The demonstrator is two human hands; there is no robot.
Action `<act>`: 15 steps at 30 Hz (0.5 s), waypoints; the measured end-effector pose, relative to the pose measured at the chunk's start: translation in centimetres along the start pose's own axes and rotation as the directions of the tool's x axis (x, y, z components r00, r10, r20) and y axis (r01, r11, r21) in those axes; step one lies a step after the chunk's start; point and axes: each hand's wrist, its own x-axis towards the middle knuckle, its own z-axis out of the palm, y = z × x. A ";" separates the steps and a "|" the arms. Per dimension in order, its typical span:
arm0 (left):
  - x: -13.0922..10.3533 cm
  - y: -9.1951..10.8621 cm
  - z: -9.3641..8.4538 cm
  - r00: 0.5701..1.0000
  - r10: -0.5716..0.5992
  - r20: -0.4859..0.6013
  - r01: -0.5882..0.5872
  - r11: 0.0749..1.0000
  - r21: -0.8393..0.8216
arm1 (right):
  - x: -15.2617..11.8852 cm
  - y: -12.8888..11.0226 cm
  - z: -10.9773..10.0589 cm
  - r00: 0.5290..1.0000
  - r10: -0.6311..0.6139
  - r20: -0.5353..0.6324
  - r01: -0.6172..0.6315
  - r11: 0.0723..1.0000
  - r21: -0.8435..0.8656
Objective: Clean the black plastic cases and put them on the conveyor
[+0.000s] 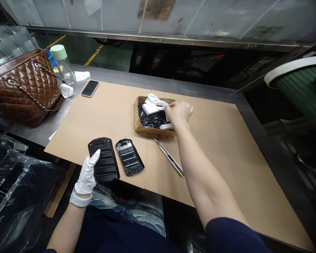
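My left hand (86, 174), in a white glove, grips a black ribbed plastic panel (105, 158) at the table's near edge, thumb on top. Beside it a second, smaller black ribbed panel (130, 156) lies on the cardboard. My bare right hand (179, 111) is over the right side of a small cardboard box (154, 131). Its fingertips pinch a white curved piece (161, 104) with a slot in it; the exact kind is unclear. Inside the box are black plastic scraps (151, 119) and several white pieces. A utility knife (170, 158) rests in front of the box.
A brown cardboard sheet (221, 147) covers the table. To the left are a quilted brown handbag (28, 84), a bottle with a green lid (63, 65), crumpled tissue (66, 90) and a phone (90, 88). Plastic-wrapped black parts (13, 196) stand at lower left.
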 end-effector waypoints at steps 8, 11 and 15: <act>2.4 1.8 2.9 0.983 -0.094 0.156 0.069 0.986 0.154 | 1.2 -0.6 -5.9 1.000 -0.013 0.011 0.003 0.756 0.655; 2.6 1.3 3.7 0.968 0.019 0.250 -0.069 0.979 0.191 | -0.2 -1.2 -7.9 0.996 -0.070 0.054 0.012 0.715 0.699; 2.4 1.1 3.8 0.934 0.084 0.347 -0.170 0.959 0.225 | -7.2 -2.8 -8.7 0.969 -0.243 -0.034 0.176 0.591 0.787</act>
